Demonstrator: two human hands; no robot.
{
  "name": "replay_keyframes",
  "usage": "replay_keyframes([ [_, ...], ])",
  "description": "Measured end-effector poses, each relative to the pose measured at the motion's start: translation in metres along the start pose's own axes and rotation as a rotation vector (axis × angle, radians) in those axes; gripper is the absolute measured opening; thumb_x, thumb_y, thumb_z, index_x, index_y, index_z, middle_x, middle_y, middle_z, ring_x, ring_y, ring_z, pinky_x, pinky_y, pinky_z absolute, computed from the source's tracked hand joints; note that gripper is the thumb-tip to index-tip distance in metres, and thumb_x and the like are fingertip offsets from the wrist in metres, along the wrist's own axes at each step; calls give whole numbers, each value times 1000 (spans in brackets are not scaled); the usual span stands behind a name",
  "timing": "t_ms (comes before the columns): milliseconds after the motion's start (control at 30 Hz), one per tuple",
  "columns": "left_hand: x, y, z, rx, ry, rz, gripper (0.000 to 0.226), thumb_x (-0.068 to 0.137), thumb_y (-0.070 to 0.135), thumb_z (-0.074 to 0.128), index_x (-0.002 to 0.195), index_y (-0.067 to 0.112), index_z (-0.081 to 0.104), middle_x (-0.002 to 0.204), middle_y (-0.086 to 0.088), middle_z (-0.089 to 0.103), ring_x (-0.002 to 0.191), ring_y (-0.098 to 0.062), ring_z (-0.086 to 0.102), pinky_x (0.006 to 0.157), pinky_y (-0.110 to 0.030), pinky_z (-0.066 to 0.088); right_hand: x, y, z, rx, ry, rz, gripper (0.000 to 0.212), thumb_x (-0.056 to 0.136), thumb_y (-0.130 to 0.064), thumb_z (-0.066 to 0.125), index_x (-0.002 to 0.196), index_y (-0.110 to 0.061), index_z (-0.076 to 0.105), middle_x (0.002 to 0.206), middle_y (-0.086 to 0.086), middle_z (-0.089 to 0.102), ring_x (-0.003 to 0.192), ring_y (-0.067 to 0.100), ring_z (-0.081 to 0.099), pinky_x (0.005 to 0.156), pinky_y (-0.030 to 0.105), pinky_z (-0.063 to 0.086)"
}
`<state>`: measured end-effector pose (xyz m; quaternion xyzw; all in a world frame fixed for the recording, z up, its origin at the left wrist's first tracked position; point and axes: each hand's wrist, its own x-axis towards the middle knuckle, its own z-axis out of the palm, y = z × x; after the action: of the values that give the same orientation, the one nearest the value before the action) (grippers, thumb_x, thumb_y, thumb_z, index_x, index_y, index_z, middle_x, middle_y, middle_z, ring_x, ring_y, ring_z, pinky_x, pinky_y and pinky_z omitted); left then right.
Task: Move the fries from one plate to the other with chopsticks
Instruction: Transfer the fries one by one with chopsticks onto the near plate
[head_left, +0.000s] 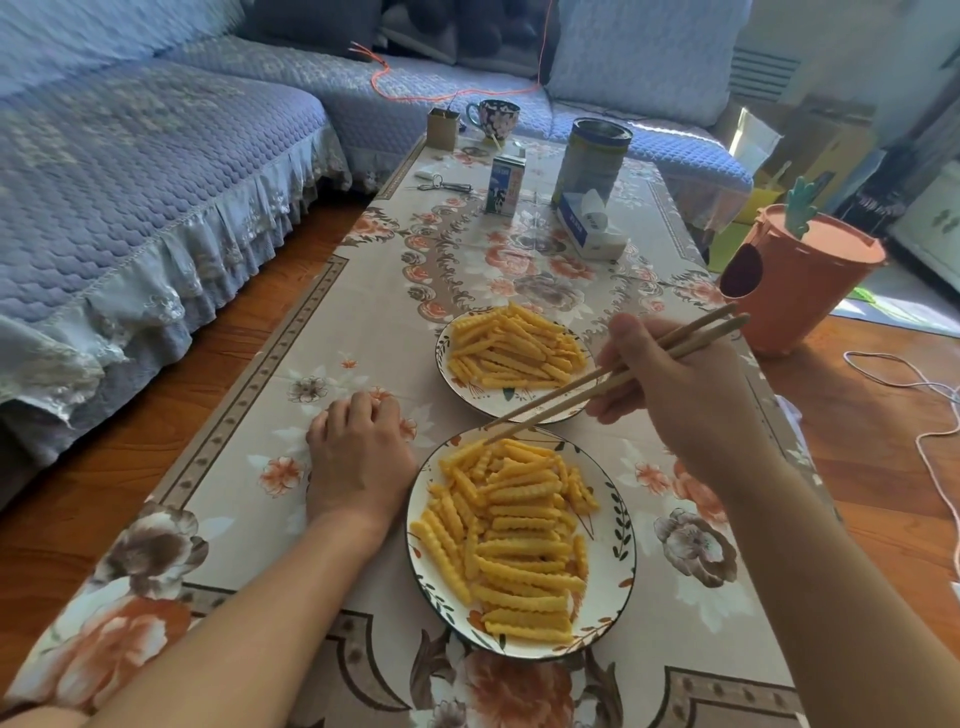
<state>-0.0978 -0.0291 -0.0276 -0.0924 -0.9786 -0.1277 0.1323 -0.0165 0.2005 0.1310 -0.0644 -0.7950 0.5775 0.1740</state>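
Two white plates with leaf-patterned rims stand on the flowered tablecloth. The near plate holds a pile of crinkle-cut yellow fries. The far plate carries a second heap of fries. My right hand grips a pair of wooden chopsticks; their tips hover at the far edge of the near plate, just above the fries, with nothing visibly pinched between them. My left hand rests on the cloth just left of the near plate, knuckles up, fingers loosely bent.
Further back on the table stand a milk carton, a tall tin, a tissue box, a flowered mug, a small cardboard holder and keys. An orange carrot-shaped bin stands right; a blue sofa left.
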Motion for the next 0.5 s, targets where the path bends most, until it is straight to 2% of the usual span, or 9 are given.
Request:
replay_keyframes([
  [133, 0, -2, 2, 3, 16, 3, 35, 81, 21, 39, 99, 10, 66, 101, -15, 63, 96, -37, 56, 88, -49, 46, 19, 19, -6, -27, 140, -10, 38, 104, -29, 56, 88, 3, 70, 65, 16, 72, 58, 32, 72, 56, 38, 63],
  [267, 0, -1, 2, -1, 19, 12, 40, 82, 25, 33, 99, 10, 67, 102, -15, 63, 96, -37, 56, 88, -50, 46, 33, 39, 4, -66, 133, 13, 36, 105, -30, 55, 86, -4, 71, 68, 16, 72, 61, 31, 74, 62, 43, 64],
  [400, 0, -2, 3, 5, 22, -10, 25, 81, 14, 50, 100, 9, 66, 102, -16, 63, 96, -38, 56, 89, -51, 47, 34, 46, 14, -72, 140, 12, 36, 105, -28, 55, 83, -4, 69, 72, 22, 71, 58, 29, 73, 60, 44, 64],
  [500, 0, -2, 4, 8, 43, -5, 26, 80, 14, 49, 99, 9, 66, 101, -15, 63, 94, -38, 56, 87, -51, 47, 30, 46, 15, -77, 157, 11, 37, 105, -29, 55, 82, -4, 69, 68, 20, 70, 56, 29, 72, 57, 42, 64],
])
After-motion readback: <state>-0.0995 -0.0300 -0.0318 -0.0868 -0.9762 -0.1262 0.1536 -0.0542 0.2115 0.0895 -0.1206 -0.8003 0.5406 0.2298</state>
